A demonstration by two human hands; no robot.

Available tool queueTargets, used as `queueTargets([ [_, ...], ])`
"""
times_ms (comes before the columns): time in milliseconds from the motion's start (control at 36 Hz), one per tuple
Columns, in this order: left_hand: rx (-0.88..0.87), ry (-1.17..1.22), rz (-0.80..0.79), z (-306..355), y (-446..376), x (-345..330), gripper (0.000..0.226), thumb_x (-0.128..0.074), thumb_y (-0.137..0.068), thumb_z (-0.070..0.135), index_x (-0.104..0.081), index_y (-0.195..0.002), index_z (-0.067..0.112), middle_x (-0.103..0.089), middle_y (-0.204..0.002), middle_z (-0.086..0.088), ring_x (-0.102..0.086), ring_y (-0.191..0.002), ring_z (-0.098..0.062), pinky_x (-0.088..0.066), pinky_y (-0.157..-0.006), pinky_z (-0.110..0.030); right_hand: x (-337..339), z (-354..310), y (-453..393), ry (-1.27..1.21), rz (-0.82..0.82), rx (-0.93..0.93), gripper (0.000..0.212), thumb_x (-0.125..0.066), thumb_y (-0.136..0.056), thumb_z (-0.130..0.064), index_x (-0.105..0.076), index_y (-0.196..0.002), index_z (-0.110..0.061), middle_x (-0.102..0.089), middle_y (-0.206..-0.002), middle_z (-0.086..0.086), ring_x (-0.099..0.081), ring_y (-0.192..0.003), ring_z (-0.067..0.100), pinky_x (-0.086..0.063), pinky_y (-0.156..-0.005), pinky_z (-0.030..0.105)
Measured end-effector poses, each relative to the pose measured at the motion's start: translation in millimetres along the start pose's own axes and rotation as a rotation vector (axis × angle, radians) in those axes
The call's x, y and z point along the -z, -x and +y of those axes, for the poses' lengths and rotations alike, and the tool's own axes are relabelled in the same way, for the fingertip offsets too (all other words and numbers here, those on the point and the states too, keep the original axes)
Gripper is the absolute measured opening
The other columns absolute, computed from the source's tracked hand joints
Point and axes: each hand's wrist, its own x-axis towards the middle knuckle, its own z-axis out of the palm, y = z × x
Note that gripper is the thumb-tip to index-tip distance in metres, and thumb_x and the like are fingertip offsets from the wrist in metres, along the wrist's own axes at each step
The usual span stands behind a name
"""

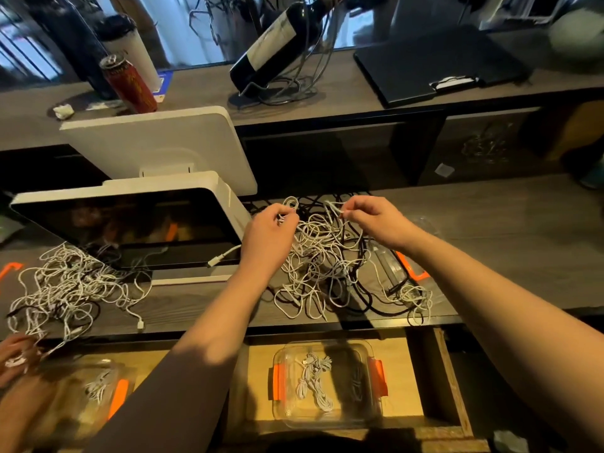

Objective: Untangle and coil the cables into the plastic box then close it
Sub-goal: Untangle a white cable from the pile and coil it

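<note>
A tangle of white and black cables [327, 266] lies on the wooden counter in front of me. My left hand [271, 233] pinches a white cable at the tangle's upper left. My right hand [376, 223] pinches another white strand at the upper right, lifting a loop. A clear plastic box [362, 416] with orange clips sits lidless in the open drawer below, with coiled white cable and a dark cable inside. Its clear lid [392, 266] with an orange clip lies on the counter, partly under the tangle.
A second cable tangle [65, 289] lies at the left, with another person's hand [14, 353] on it and a second clear box [98, 387] below. A white point-of-sale screen [137, 223] stands left. A can [130, 85], wine bottle [274, 44] and black clipboard [434, 63] sit on the upper shelf.
</note>
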Motion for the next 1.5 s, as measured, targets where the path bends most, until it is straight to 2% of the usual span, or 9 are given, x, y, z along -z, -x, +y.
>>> queueTargets([
  [194, -0.049, 0.0, -0.206, 3.7, -0.9, -11.2, 0.037, -0.053, -0.098, 0.032, -0.053, -0.133, 0.042, -0.059, -0.069, 0.003, -0.046, -0.051, -0.013, -0.038, -0.055, -0.029, -12.3, -17.4, 4.2, 0.034, -0.094, 0.095, 0.011, -0.059, -0.099, -0.023, -0.07, -0.1, -0.023, -0.061, -0.079, -0.009, -0.052, -0.067, 0.001, -0.044, -0.066, 0.022],
  [333, -0.093, 0.005, -0.235, 1.9, 3.3, -10.3, 0.018, -0.053, -0.097, 0.029, -0.071, -0.094, 0.03, -0.071, -0.087, -0.007, -0.065, -0.082, -0.026, -0.052, -0.077, -0.043, -12.5, -26.0, 8.7, 0.023, -0.102, 0.109, 0.013, -0.058, -0.099, -0.023, -0.071, -0.102, -0.022, -0.065, -0.082, -0.004, -0.056, -0.072, 0.005, -0.046, -0.067, 0.023],
  [472, -0.092, -0.033, -0.109, -9.2, 5.6, -4.8, 0.029, -0.037, -0.106, 0.041, -0.061, -0.115, 0.029, -0.065, -0.088, -0.005, -0.06, -0.082, -0.021, -0.043, -0.069, -0.036, -12.7, -21.1, 11.6, 0.103, 0.047, -0.037, 0.014, -0.054, -0.101, -0.025, -0.068, -0.1, -0.022, -0.066, -0.082, -0.002, -0.06, -0.074, 0.013, -0.051, -0.071, 0.033],
  [667, -0.182, 0.025, -0.047, -16.9, 11.5, 4.1, 0.027, -0.032, -0.105, 0.019, -0.056, -0.103, 0.031, -0.058, -0.071, -0.007, -0.049, -0.061, -0.017, -0.043, -0.057, -0.042, -29.4, -17.0, 19.2, 0.439, 0.137, -0.17, 0.043, -0.058, -0.099, -0.031, -0.052, -0.138, -0.018, -0.044, -0.141, 0.005, -0.055, -0.119, 0.022, -0.046, -0.104, 0.037],
  [750, -0.197, 0.108, -0.167, -9.9, 20.3, 11.9, 0.018, -0.036, -0.101, 0.014, -0.046, -0.104, 0.029, -0.045, -0.065, 0.0, -0.039, -0.053, -0.013, -0.035, -0.054, -0.036, -36.6, -30.1, 23.6, 0.236, 0.275, 0.001, 0.037, -0.056, -0.1, -0.027, -0.053, -0.136, -0.019, -0.047, -0.136, 0.0, -0.051, -0.119, 0.011, -0.044, -0.106, 0.035],
  [861, -0.198, 0.221, -0.321, -6.0, 27.9, 19.2, 0.02, -0.039, -0.095, 0.008, -0.039, -0.086, 0.025, -0.037, -0.059, 0.009, -0.03, -0.049, -0.006, -0.028, -0.052, -0.029, -56.4, -50.7, 30.2, 0.017, 0.062, 0.134, 0.033, -0.05, -0.102, -0.025, -0.053, -0.135, -0.023, -0.057, -0.133, -0.007, -0.052, -0.123, 0.004, -0.042, -0.106, 0.03],
  [1083, -0.171, 0.387, -0.169, -12.1, 41.4, 32.1, 0.02, -0.041, -0.087, 0.037, -0.044, -0.075, 0.02, -0.039, -0.059, 0.01, -0.033, -0.055, -0.011, -0.029, -0.057, -0.035, -75.7, -73.8, 51.8, -0.23, 0.025, 0.114, 0.027, -0.051, -0.102, -0.021, -0.064, -0.079, -0.016, -0.055, -0.074, 0.008, -0.053, -0.066, 0.017, -0.047, -0.062, 0.026],
  [1222, -0.161, 0.08, -0.018, -35.4, 45.5, 33.4, 0.068, -0.035, -0.101, 0.057, -0.053, -0.052, 0.015, -0.05, -0.046, -0.001, -0.05, -0.053, -0.018, -0.04, -0.071, -0.035, -83.1, -75.4, 64.2, -0.297, 0.153, 0.09, 0.03, -0.05, -0.103, -0.026, -0.062, -0.077, -0.019, -0.049, -0.062, -0.002, -0.047, -0.059, 0.017, -0.043, -0.059, 0.034],
  [1500, -0.031, 0.348, -0.283, -55.4, 69.7, 34.0, 0.064, -0.038, -0.102, 0.054, -0.043, -0.056, 0.011, -0.03, -0.056, -0.007, -0.029, -0.058, -0.023, -0.029, -0.06, -0.033, -83.0, -62.5, 92.0, -0.414, 0.225, -0.086, 0.031, -0.047, -0.105, -0.025, -0.063, -0.082, -0.01, -0.039, -0.053, -0.006, -0.036, -0.048, 0.01, -0.035, -0.045, 0.025],
])
